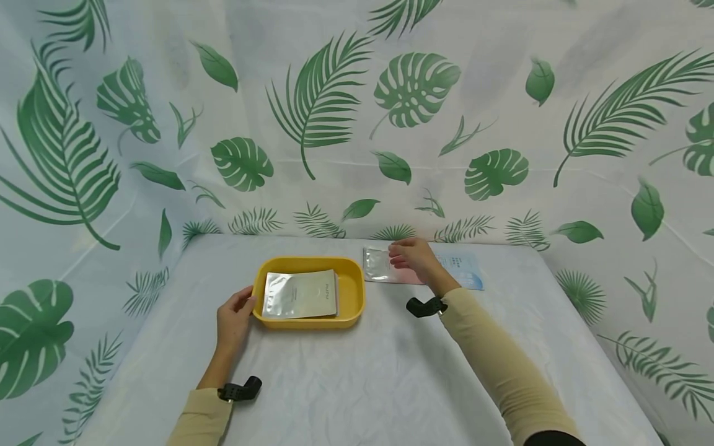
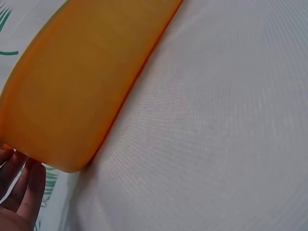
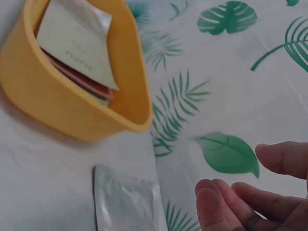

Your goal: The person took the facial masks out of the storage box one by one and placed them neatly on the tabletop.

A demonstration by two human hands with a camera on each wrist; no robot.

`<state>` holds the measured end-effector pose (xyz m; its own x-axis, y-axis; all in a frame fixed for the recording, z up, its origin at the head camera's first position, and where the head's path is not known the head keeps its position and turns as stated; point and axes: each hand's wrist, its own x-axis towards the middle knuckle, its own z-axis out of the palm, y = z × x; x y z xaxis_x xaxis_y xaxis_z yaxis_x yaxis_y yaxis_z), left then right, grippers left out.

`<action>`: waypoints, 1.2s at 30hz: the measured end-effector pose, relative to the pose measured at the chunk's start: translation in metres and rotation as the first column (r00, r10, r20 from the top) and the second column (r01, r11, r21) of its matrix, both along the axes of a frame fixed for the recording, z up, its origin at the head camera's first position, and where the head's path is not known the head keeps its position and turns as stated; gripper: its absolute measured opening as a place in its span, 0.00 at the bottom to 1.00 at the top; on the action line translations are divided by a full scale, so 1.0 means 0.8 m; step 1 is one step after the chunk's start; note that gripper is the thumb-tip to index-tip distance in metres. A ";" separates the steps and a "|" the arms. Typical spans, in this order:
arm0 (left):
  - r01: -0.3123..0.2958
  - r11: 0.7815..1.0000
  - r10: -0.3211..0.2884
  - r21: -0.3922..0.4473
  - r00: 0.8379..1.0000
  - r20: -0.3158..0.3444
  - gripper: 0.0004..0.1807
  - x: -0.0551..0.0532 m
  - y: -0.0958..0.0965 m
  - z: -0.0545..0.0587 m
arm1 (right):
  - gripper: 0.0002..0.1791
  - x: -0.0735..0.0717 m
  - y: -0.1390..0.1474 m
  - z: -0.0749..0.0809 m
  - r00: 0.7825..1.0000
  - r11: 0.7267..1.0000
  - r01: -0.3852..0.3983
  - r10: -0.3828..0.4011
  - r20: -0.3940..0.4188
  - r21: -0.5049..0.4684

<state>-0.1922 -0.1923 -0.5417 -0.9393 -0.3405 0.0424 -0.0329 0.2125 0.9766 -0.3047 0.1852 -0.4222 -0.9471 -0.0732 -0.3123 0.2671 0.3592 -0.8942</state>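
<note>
A yellow tray (image 1: 351, 291) stands on the white-covered table, with a shiny silver-and-cream packet (image 1: 301, 294) lying on top inside it. Under that packet, the right wrist view shows the reddish edge of another packet (image 3: 79, 79). My left hand (image 1: 234, 319) is at the tray's left end, its fairly straight fingers (image 2: 33, 187) touching the outer wall near the rim. To the tray's right, my right hand (image 1: 415, 260) hovers over flat packets, thumb and fingers apart with nothing between them. Beneath and beside it show a silver packet (image 1: 376, 265) and a light-blue packet (image 1: 468, 269); the hand partly hides a pink area between them.
A leaf-printed cloth (image 1: 334, 124) hangs behind the table and along both sides. The white tablecloth (image 1: 334, 384) spreads in front of the tray between my forearms. Each wrist wears a black strap (image 1: 240, 390) with a camera mount.
</note>
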 end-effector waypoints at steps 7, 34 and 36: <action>-0.024 1.000 0.024 -0.015 0.999 -0.023 0.19 -0.002 -0.001 -0.002 | 0.23 0.003 -0.029 -0.004 0.999 0.998 -0.046 0.046 -0.002 -0.052; 0.012 0.996 -0.013 0.085 1.000 0.015 0.21 0.001 -0.002 0.000 | 0.22 0.018 -0.117 -0.036 0.981 0.985 -0.174 0.175 0.087 -0.016; 0.017 0.995 -0.019 0.100 0.999 0.025 0.21 0.001 -0.002 0.001 | 0.22 0.018 -0.120 -0.038 0.980 0.984 -0.180 0.180 0.086 -0.010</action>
<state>-0.1916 -0.1943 -0.5407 -0.9457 -0.3247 -0.0156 -0.0557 0.1147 0.9918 -0.2906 0.0891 -0.4530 -0.8882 -0.2405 -0.3916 0.2741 0.4066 -0.8715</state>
